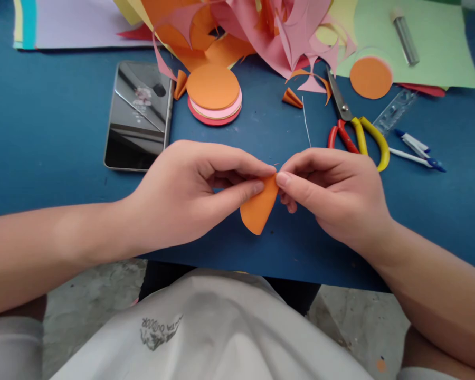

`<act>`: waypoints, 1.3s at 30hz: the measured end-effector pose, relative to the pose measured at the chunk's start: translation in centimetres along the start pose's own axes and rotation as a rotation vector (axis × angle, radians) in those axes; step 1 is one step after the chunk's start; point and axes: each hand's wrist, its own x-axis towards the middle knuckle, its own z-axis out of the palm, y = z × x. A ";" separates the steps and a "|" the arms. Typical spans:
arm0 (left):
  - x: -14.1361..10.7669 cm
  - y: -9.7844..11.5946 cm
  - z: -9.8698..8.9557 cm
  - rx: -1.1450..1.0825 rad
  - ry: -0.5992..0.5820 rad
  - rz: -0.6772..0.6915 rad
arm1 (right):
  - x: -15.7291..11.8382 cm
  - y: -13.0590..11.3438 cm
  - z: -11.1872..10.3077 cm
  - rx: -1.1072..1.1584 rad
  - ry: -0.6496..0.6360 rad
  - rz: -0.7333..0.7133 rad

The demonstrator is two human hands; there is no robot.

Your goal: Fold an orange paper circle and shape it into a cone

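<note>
My left hand (198, 192) pinches a folded orange paper piece (259, 214) between thumb and forefinger, its rounded end pointing down. At the paper's upper right corner, the thumb and forefinger of my right hand (332, 192) are pressed together on its edge. A thin, dark sliver shows just above the fingertips, too small to name. Behind my right hand a white thread (306, 124) runs up the table to a small folded orange paper cone (292, 98). Another folded orange cone (180, 85) lies beside a stack of paper circles (212, 87) in orange, pink and red.
Scissors (344, 113) with red and yellow handles lie beyond my right hand, near pens (417, 145) and a clear plastic strip (396, 111). A phone (138, 116) is at left. Paper scraps (206, 31), an orange circle (371, 77) and a small tube (405, 39) lie behind.
</note>
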 end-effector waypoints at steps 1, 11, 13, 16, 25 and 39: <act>0.0 0.0 0.0 0.011 0.003 0.002 | 0.0 0.0 0.0 -0.011 0.000 0.004; 0.6 -0.6 -0.3 0.121 -0.083 0.039 | 0.1 -0.4 0.0 -0.049 -0.007 0.055; 0.7 -0.6 -0.3 0.128 -0.096 0.028 | 0.2 -0.3 -0.1 -0.073 -0.027 0.048; 0.7 -0.5 -0.3 0.128 -0.086 0.006 | 0.4 0.0 -0.3 -0.106 -0.040 0.024; 1.1 -1.1 -0.4 0.195 -0.036 -0.063 | 0.7 1.8 -0.4 -0.434 -0.018 -0.283; 2.1 -1.9 -0.4 0.367 -0.107 -0.088 | 2.3 4.0 -0.6 -0.743 0.032 -0.796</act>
